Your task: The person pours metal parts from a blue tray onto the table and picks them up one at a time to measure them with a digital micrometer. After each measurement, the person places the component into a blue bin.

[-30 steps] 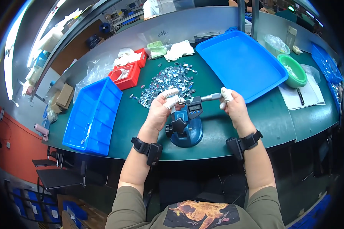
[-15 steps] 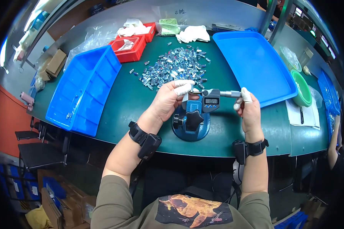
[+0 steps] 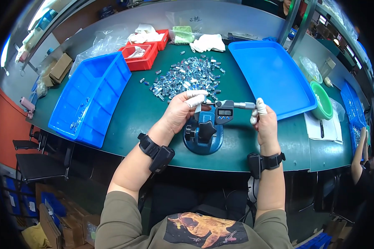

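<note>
A digital micrometer (image 3: 225,112) is clamped in a blue stand (image 3: 203,143) with a black star knob, close to the table's front edge. My left hand (image 3: 182,111), white finger cots on its fingertips, is closed in a pinch at the micrometer's jaws. Between those fingertips is a small metal part, mostly hidden. My right hand (image 3: 266,122), also in white finger cots, has thumb and finger closed on the end of the silver thimble (image 3: 244,105). Just beyond the micrometer lies a loose pile of small shiny metal parts (image 3: 187,76) on the green table.
A deep blue bin (image 3: 112,93) with a few parts inside stands left. Red boxes (image 3: 138,62) with white cloths and another white cloth (image 3: 208,43) lie at the back. To the right are a blue tray (image 3: 274,79), a green bowl (image 3: 325,101), and a pen (image 3: 321,128) on paper.
The whole view has shifted slightly. Both hands keep their places at the micrometer, the right fingers changing a little on the thimble. The digits on the display differ.
</note>
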Motion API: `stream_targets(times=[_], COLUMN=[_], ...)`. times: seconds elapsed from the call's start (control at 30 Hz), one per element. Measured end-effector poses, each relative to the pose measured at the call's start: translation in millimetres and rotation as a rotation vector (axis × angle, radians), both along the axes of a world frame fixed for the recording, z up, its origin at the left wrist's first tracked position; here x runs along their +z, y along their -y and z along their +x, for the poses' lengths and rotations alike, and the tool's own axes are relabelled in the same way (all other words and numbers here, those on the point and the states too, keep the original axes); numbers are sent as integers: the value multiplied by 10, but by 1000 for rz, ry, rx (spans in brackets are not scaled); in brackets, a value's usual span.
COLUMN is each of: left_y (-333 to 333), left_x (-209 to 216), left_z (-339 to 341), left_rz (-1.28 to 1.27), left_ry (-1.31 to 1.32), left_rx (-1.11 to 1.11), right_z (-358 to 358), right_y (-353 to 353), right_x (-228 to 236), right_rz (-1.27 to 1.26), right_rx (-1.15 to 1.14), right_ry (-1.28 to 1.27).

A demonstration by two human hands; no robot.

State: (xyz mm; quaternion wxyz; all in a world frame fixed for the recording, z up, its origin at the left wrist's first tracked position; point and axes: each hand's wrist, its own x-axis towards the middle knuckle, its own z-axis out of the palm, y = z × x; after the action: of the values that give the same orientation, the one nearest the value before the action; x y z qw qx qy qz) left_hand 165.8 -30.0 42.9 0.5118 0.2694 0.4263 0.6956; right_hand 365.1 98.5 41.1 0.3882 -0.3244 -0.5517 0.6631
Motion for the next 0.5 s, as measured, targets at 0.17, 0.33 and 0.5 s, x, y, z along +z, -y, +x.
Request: stream_targets(times=[0.17, 0.33, 0.5], left_y=[5, 242, 1054], left_x=[4, 156, 710], left_z=[21, -211, -1000], left_rz=[45, 125, 156], left_ry=[-28, -392, -933], left_rx=[16, 404, 909], right_z=[-22, -57, 14], right_y=[32, 32, 19], right_x=[-60, -88, -46], right_rz=[107, 72, 51], right_rx=[30, 56, 59], right_ry=[-79, -61, -68])
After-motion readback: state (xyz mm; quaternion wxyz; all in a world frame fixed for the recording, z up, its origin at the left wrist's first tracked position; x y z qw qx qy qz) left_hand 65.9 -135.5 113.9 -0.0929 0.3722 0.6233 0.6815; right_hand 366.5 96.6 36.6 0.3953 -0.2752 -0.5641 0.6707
